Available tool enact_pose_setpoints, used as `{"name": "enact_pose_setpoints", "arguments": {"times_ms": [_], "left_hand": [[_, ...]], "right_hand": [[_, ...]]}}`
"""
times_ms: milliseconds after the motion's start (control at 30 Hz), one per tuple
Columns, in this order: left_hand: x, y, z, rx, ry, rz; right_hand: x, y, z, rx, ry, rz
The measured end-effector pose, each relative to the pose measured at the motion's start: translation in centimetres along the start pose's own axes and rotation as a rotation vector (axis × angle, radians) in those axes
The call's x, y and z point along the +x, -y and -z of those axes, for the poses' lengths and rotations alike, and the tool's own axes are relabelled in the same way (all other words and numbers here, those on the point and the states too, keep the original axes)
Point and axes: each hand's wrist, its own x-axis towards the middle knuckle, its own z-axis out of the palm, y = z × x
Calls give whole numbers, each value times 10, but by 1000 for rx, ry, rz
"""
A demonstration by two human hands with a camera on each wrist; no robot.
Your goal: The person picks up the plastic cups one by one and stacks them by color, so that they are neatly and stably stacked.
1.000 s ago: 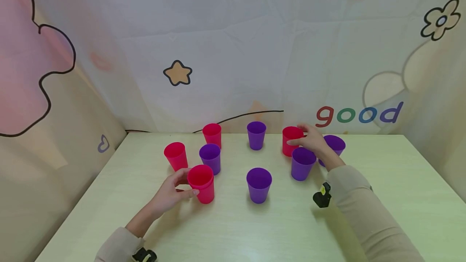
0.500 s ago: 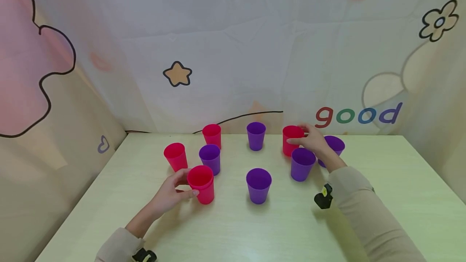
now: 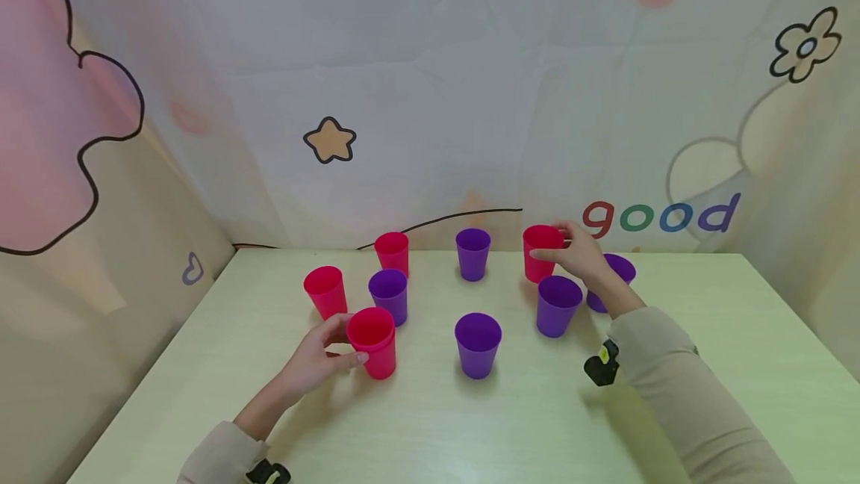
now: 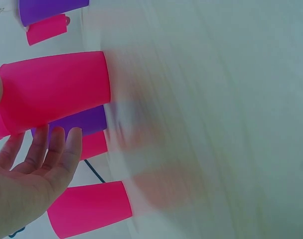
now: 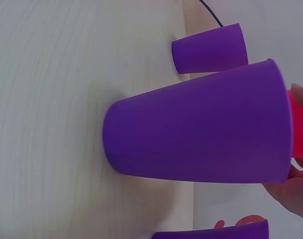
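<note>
Red plastic-looking cups sit in both hands: the left hand (image 3: 316,361) has its thumb on the near side and its fingers on the far side of the nested red cups (image 3: 381,361), a second rim showing below the top one, while the right hand (image 3: 581,256) pinches the far red cup (image 3: 537,269) between thumb and fingers, the grip only as wide as the cup. The nested pair stands upright on the table (image 3: 430,432), just right of the left palm; the far red cup lies at the right hand's fingertips, behind the front-right purple cup (image 3: 556,317). Another purple cup (image 3: 621,267) is partly hidden by the right wrist, and the middle purple cup (image 3: 478,349) stands between the hands, touching neither. Compared with half a second ago, the far red cup sits higher, its neighbours slightly lower in the head view; the left hand's hold is unchanged.
</note>
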Motion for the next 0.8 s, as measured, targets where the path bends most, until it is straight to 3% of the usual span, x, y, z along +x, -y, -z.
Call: {"name": "enact_pose_setpoints", "arguments": {"times_ms": [533, 800], "left_hand": [[0, 2, -1, -28, -1, 22], [0, 4, 0, -7, -5, 2]], "right_hand": [[-10, 24, 7, 24, 7, 50], [-15, 34, 11, 46, 11, 67]]}}
